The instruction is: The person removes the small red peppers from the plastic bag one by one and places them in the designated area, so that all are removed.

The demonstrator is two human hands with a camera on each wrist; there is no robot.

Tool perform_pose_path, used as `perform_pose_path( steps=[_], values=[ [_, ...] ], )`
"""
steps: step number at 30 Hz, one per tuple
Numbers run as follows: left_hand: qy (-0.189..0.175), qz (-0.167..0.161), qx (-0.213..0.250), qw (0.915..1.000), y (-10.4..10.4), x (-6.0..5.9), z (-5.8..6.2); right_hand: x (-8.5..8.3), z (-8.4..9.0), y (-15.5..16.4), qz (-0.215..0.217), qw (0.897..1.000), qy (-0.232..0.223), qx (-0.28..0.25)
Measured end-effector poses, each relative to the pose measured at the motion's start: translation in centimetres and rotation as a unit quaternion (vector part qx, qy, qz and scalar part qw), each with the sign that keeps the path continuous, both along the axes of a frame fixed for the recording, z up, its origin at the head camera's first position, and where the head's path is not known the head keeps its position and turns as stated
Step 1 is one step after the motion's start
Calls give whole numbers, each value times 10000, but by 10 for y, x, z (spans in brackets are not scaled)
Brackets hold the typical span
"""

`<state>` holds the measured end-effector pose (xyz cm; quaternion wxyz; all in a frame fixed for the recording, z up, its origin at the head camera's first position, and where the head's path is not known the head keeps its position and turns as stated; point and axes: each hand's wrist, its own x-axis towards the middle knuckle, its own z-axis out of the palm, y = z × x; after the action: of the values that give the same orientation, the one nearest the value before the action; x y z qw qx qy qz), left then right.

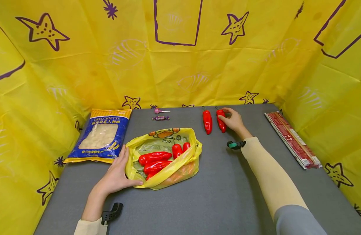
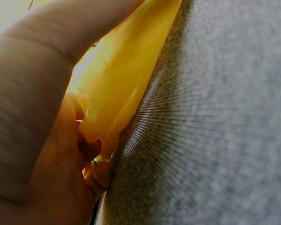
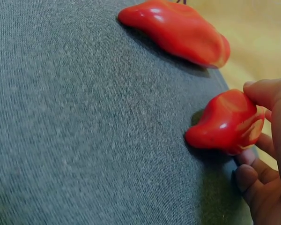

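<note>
A yellow plastic bag (image 1: pixel 165 182) lies with its mouth spread, several red chili peppers (image 1: pixel 157 167) inside. My left hand (image 1: pixel 117 171) rests against the bag's left side, thumb and fingers spread wide along its rim. In the left wrist view, the thumb crosses above the yellow plastic (image 2: pixel 126 70), and the fingers (image 2: pixel 100 176) touch its lower edge. Toward the back right, my right hand (image 1: pixel 232 120) pinches a red chili pepper (image 1: pixel 220 121) near its stem end, thumb on one side and fingers on the other. Another red chili pepper (image 1: pixel 207 122) lies just left of it.
A blue and yellow pasta packet (image 1: pixel 102 135) lies left of the bag. Behind the bag are a lollipop (image 1: pixel 158 111) and a purple wrapped candy (image 1: pixel 161 118). A long red packet (image 1: pixel 292 138) lies along the right edge. Yellow patterned cloth (image 1: pixel 174 65) encloses the grey table (image 1: pixel 210 202).
</note>
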<state>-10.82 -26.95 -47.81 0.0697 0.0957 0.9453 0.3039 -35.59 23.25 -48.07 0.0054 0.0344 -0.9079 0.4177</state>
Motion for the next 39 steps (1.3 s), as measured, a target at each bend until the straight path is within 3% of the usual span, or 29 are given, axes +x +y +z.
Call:
perform_pose_path(
  steps=[9,16,27,39],
  values=[
    [20,-21,44,10000,0,0,-1,-2,-1,-6,55,9999,36,76],
    [16,-18,42,10000,0,0,0,-2,8,-4,6,9983,334,470],
    [17,-13,58,10000,1,0,1,6,29,-8,-59,9971,707,265],
    [17,-14,40,10000,0,0,1,20,53,-36,389,9938,1041,-88]
  ],
)
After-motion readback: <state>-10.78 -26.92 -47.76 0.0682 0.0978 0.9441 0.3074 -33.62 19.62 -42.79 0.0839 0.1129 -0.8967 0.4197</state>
